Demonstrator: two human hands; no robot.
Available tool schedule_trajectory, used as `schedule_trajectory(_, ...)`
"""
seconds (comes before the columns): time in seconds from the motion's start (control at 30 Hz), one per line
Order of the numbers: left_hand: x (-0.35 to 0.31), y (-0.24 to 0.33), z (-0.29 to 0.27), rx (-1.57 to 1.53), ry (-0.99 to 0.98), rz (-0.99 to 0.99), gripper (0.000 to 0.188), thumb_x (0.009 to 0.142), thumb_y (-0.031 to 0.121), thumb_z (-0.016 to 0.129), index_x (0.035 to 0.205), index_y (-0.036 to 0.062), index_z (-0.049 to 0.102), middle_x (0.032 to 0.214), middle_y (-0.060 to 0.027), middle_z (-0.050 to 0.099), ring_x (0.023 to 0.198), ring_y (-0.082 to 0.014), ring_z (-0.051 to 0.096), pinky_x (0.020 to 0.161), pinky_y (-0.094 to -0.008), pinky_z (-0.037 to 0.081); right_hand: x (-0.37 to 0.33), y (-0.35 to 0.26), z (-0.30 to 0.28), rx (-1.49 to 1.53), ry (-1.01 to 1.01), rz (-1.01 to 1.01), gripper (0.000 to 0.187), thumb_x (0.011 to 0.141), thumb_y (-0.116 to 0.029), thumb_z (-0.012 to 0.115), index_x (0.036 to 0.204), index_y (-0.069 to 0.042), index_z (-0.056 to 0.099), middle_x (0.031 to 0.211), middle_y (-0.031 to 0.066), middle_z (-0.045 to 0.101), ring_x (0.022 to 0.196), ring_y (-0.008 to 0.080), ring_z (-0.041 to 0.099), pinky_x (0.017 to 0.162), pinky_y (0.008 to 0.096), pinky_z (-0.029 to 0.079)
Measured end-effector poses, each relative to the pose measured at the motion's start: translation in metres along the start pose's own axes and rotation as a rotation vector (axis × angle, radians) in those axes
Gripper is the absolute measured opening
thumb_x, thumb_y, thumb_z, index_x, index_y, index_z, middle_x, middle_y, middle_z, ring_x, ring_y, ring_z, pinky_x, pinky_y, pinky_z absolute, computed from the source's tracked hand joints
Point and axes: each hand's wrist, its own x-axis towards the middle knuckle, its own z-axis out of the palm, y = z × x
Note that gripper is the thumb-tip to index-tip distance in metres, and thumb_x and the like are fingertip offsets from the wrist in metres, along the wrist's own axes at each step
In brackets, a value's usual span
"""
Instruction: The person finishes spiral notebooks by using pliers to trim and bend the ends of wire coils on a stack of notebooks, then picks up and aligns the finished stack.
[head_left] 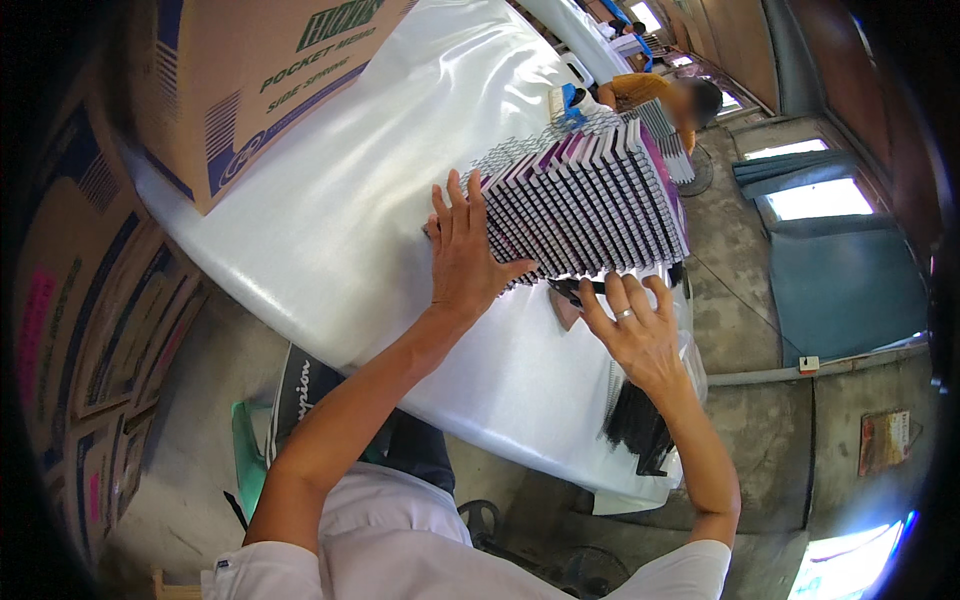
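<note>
Stacked spiral-bound notebooks [600,190] form a block on the white-covered table in front of me, with their dark wire spirals facing up toward me and purple showing on some covers. My left hand [463,262] lies against the block's left side, fingers stretched and thumb toward its near edge. At that near edge my right hand [645,335], with a ring on one finger, is closed around a small black tool [570,288]. Its tip is by the lowest spirals; its exact kind is partly hidden by the fingers. Beneath it lies a small brownish piece [565,311].
A big brown carton [270,90] stands on the table [340,230] at the far left. More cartons [110,350] are piled beside the table. Black strands [640,430] lie at its right edge. A person in orange [635,90] is beyond the notebooks.
</note>
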Motion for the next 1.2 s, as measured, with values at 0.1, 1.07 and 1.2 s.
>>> schedule_trajectory(0.1,0.003,0.0,0.0,0.002,-0.002,0.003,0.131,0.055,0.032,0.091,0.151,0.0098,0.007,0.156,-0.0235,0.009,0.144,-0.0472,0.006,0.114,-0.0621,0.019,-0.002,0.006,0.009,-0.05,0.025,-0.069,0.035,0.084,-0.014,0.056,0.118,-0.012,0.06,0.107,0.0077,0.056,0.102,0.019,0.054,0.087,0.0368,0.044)
schedule_trajectory(1.07,0.119,0.175,-0.022,0.613,-0.263,0.94,0.03,0.093,0.035,0.051,0.102,0.0175,0.074,0.122,-0.0066,0.064,0.131,-0.0288,0.045,0.104,-0.0592,0.033,-0.002,0.017,0.004,-0.069,0.002,-0.102,0.039,0.081,-0.015,0.054,0.12,-0.011,0.058,0.111,0.005,0.055,0.103,0.0166,0.052,0.086,0.0348,0.043)
schedule_trajectory(1.2,0.123,0.171,-0.021,0.557,-0.527,0.716,0.037,0.091,0.038,0.049,0.104,0.0118,0.073,0.113,-0.0111,0.068,0.123,-0.0288,0.053,0.097,-0.055,0.042,-0.002,0.013,0.002,-0.114,0.017,-0.113,0.037,0.082,-0.017,0.053,0.119,-0.011,0.059,0.11,0.0045,0.054,0.1,0.0152,0.051,0.081,0.0314,0.043)
